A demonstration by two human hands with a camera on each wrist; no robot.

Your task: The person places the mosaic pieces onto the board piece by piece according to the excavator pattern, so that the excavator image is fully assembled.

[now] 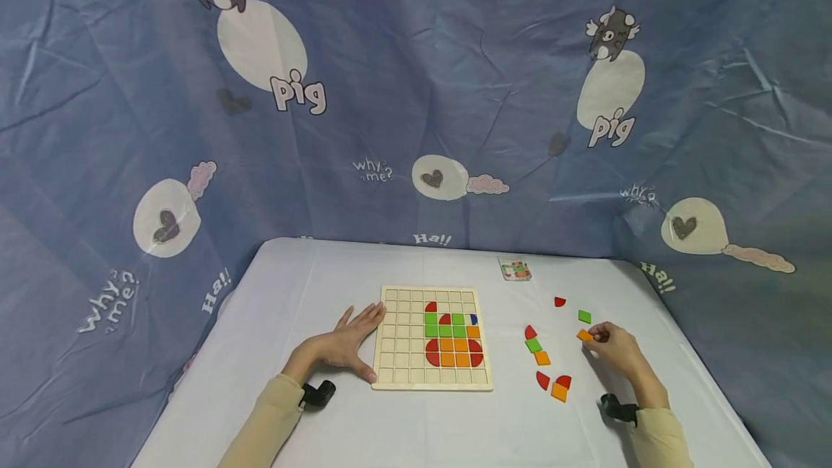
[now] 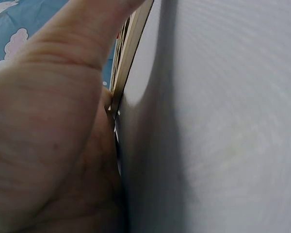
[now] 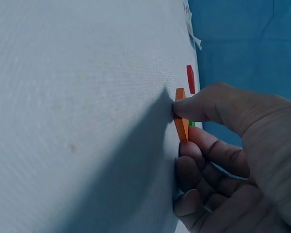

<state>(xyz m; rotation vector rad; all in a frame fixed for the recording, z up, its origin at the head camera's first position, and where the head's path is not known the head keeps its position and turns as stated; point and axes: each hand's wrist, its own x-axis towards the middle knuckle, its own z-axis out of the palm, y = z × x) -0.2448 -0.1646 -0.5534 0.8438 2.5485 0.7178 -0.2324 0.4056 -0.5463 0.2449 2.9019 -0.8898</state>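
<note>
A pale wooden grid board (image 1: 403,338) lies mid-table. Red, green, orange and blue tiles fill some of its right-hand cells. My left hand (image 1: 344,341) is spread along the board's left side, fingertips at the upper left edge and thumb at the lower left corner. In the left wrist view the thumb (image 2: 63,73) hides part of the board's rim (image 2: 131,53). Right of the board, my right hand (image 1: 616,349) pinches an orange square tile (image 3: 181,128) between thumb and index finger, at the table surface. A green square tile (image 1: 585,316) lies just beyond it.
Several loose tiles lie between board and right hand: a red quarter-round tile (image 1: 530,331), a green square (image 1: 534,345), an orange square (image 1: 542,358) and others nearer me. Another red tile (image 1: 560,302) lies farther back. A small picture card (image 1: 515,270) lies behind the board.
</note>
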